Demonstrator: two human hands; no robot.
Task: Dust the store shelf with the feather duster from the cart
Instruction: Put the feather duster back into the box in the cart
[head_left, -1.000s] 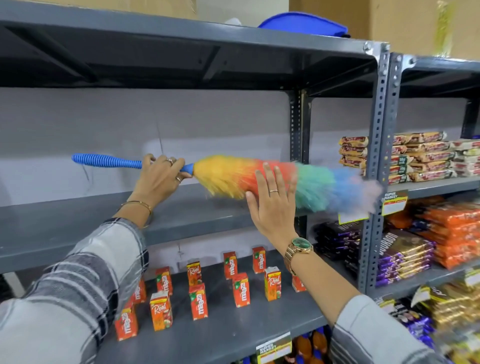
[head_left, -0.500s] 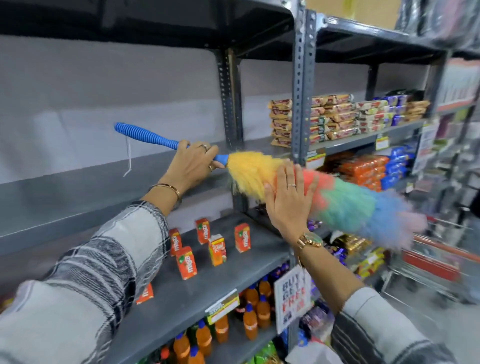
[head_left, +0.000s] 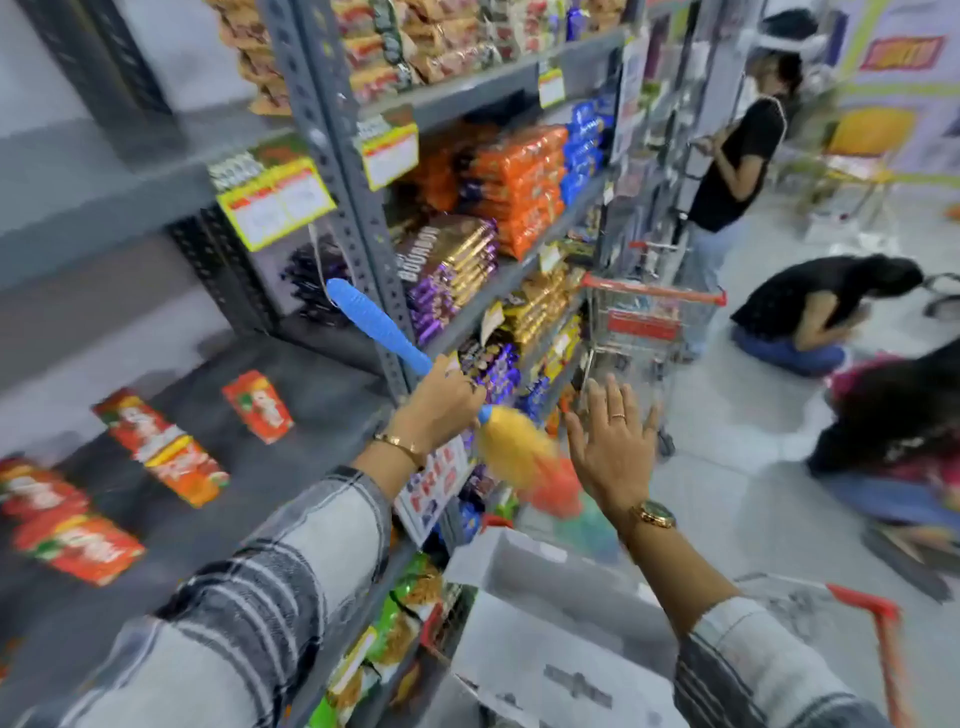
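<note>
My left hand (head_left: 441, 402) grips the feather duster (head_left: 524, 462) where its blue ribbed handle meets the feathers. The handle end points up toward the grey store shelf (head_left: 291, 374); the yellow and orange feathers hang down to the right, blurred, off the shelf's front edge. My right hand (head_left: 615, 441) is open, fingers spread, just right of the feathers; whether it touches them I cannot tell. Below my hands is the cart (head_left: 862, 605) with a red handle and a grey-white box inside.
Small red juice cartons (head_left: 257, 405) lie on the shelf. Biscuit packs (head_left: 519, 182) fill the bay to the right. A second cart (head_left: 649, 317) stands in the aisle. One person stands (head_left: 737, 156) and others crouch (head_left: 815, 312) on the floor at right.
The view has swung right and down toward the aisle and cart. The duster has come off the shelf and now tilts feathers-down. My right hand has slid from over the feathers to beside them.
</note>
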